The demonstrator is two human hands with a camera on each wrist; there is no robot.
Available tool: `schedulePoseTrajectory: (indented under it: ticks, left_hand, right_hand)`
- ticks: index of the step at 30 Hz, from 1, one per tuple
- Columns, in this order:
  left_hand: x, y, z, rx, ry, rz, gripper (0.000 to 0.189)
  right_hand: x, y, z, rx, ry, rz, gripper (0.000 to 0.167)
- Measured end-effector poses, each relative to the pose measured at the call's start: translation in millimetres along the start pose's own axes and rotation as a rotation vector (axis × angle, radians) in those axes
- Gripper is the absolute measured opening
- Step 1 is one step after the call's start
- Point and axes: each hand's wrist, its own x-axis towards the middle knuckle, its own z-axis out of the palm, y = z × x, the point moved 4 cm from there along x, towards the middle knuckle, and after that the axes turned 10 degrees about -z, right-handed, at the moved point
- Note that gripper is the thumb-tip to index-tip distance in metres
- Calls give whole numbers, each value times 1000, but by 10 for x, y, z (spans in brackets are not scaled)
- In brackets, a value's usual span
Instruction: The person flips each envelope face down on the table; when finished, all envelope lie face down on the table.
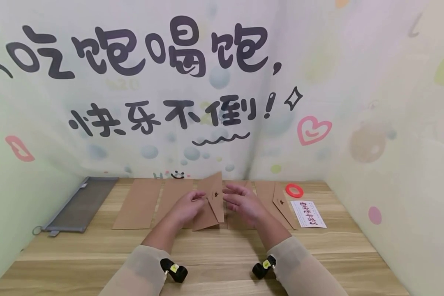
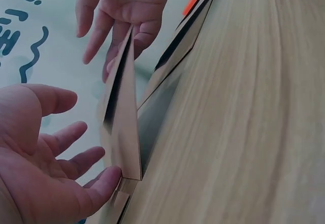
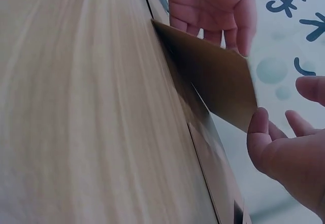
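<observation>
A brown paper envelope [image 1: 216, 201] with a pointed flap and a small dark crown print stands tilted, its right side raised off the table. My left hand [image 1: 188, 206] is at its left part, with loosely bent fingers over the paper. At the raised right edge is my right hand [image 1: 247, 204], fingers spread and thumb apart. In the right wrist view, fingertips [image 3: 260, 115] of the right hand meet the edge of the envelope [image 3: 213, 76]. The left wrist view shows the left hand's lowest fingertip [image 2: 112, 176] right at the envelope's lower corner.
Two brown envelopes [image 1: 137, 203] lie flat on the left, and two more on the right, the outer one [image 1: 265, 191] with a pointed flap. Beyond are a red ring [image 1: 294, 190] and a white card [image 1: 308, 214] with red writing. A grey zip pouch [image 1: 80, 205] lies far left.
</observation>
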Motion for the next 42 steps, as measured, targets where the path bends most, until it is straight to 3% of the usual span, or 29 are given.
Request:
schedulePoseTrajectory:
  ticks: [5,17,28,33,42]
  left_hand:
    - [15,9,56,-36,-13,27,51]
    - [-78,130,149,-102,-53,64,51]
    - [-125,183,199,-234,-95,49,54]
    - [-124,196,185,-281,-79,61,54]
    - [-63,170,122,-379,-24,32,49]
  right_hand:
    - [-20,-23,67,-5,-51,-25,55]
    - [-122,-117,243,-14,-84,-38,63]
    - [-187,-160,361,-51,-125,-26,60]
    - [-192,-136,387,-71,-149,-18,60]
    - [-196,26,374,-81,-165,87,60]
